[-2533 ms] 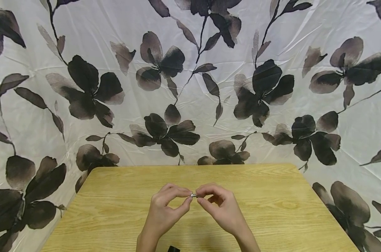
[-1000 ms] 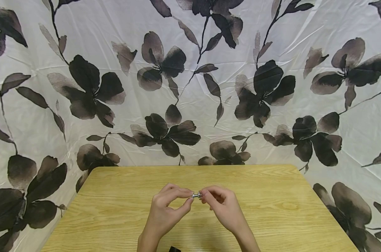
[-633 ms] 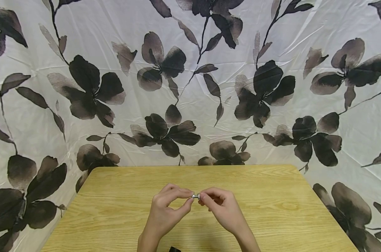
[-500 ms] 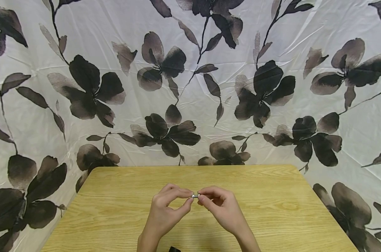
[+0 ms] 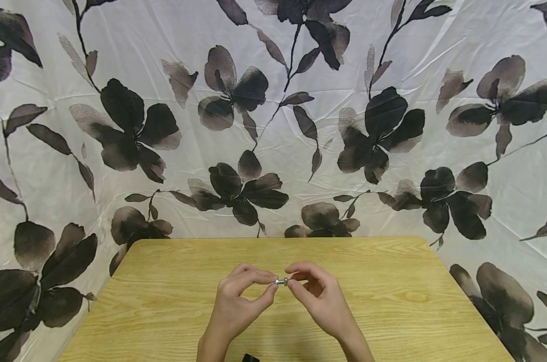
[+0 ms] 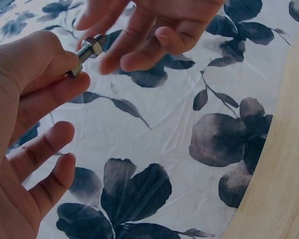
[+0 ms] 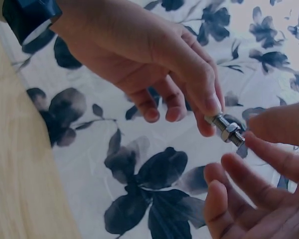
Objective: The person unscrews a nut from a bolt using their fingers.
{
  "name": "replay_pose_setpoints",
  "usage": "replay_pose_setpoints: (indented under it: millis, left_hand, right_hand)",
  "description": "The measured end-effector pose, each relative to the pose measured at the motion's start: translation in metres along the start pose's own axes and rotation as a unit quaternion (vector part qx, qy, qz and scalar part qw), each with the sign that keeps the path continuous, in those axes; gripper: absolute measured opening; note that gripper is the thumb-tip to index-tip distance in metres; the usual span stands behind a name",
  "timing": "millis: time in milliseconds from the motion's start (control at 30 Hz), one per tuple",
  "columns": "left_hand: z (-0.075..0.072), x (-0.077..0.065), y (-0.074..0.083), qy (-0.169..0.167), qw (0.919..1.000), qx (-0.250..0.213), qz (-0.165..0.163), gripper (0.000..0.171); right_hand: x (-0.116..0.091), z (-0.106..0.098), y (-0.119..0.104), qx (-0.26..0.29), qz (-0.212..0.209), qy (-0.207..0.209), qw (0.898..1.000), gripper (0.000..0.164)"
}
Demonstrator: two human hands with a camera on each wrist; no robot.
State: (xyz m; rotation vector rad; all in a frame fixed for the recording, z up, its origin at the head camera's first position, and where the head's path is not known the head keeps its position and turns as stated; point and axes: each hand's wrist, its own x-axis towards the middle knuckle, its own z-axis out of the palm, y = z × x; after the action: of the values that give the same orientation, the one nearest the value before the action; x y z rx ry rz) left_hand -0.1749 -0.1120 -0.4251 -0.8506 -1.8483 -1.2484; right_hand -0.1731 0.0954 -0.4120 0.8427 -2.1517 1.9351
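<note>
Head view: I'm seeing left hand (image 5: 239,301) pinching bolt (image 5: 280,281) above surface (image 5: 165,301); right hand (image 5: 321,299) fingers now lifting, loosening, re-gripping nut (image 7: 233,132), likely mid-turn of threading.

No readable text — no labels, numbers

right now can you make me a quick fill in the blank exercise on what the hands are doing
1. The left hand pinches a small metal ____ by one end.
2. A ____ sits threaded on the bolt.
3. The right hand has its fingertips at the nut.
4. The hands are above a ____ table.

Missing words: bolt; nut; wooden
</note>
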Motion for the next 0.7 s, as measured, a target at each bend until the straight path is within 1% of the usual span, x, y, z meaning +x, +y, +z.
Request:
replay_pose_setpoints:
  millis: [67,133,200,267,367,467,700]
  left_hand:
    - [0.0005,0.0003,0.0000,0.002,1.0000,0.000,0.003,0.032]
    - [0.0009,0.0004,0.0002,0.002,1.0000,0.001,0.003,0.032]
    - [0.0010,0.0004,0.0005,0.000,1.0000,0.002,0.000,0.032]
    - [0.0011,0.0005,0.0007,-0.001,1.0000,0.004,-0.003,0.031]
    - [0.0010,0.0007,0.0008,-0.004,1.0000,0.005,-0.007,0.031]
    - [0.0011,0.0009,0.0008,-0.006,0.9999,0.004,-0.009,0.031]
    - [0.0019,0.0007,0.0004,-0.006,0.9999,0.000,-0.009,0.031]
  right_hand:
    - [0.0010,-0.0007,-0.0004,-0.013,0.033,0.012,0.999,0.017]
    - [0.0019,-0.0017,-0.0002,-0.027,0.067,0.013,0.997,0.017]
    - [0.0025,-0.0029,0.0006,-0.038,0.093,0.003,0.995,0.019]
    - [0.0029,-0.0037,0.0009,-0.044,0.102,-0.014,0.994,0.021]
    - [0.0027,-0.0043,0.0005,-0.045,0.105,-0.028,0.993,0.022]
    - [0.0024,-0.0043,-0.0004,-0.047,0.102,-0.027,0.993,0.022]
    - [0.0017,-0.0045,0.0002,-0.026,0.077,-0.029,0.996,0.016]
